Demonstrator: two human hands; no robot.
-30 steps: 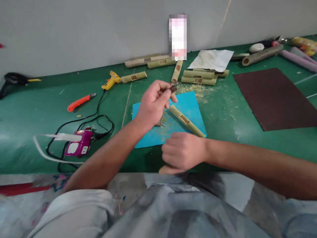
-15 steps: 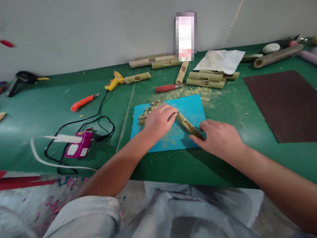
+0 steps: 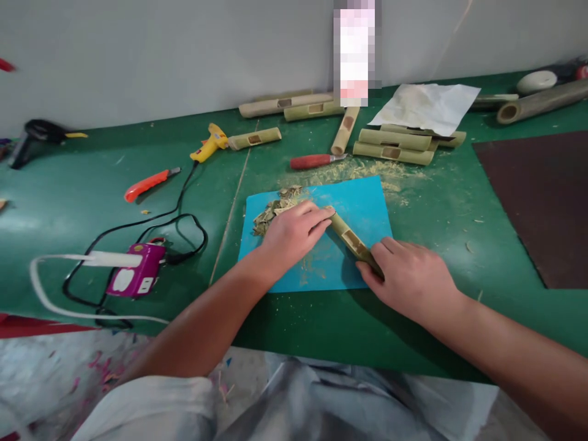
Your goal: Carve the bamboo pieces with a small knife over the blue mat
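Note:
A short green bamboo tube with a rectangular notch lies slanted on a blue mat. My left hand rests on the mat with its fingertips touching the tube's far end; the fingers are curled. My right hand covers the tube's near end, fingers laid over it. A heap of bamboo shavings sits at the mat's far left corner, beside my left hand. A red-handled carving knife lies on the green table beyond the mat.
Several notched bamboo tubes lie along the back wall, with a white paper. A yellow glue gun, orange cutter and purple socket with black cable lie left. A dark brown sheet lies right.
My left hand put the red-handled knife down beyond the mat and dropped to the tube's far end. My right hand came from the table edge onto the tube's near end.

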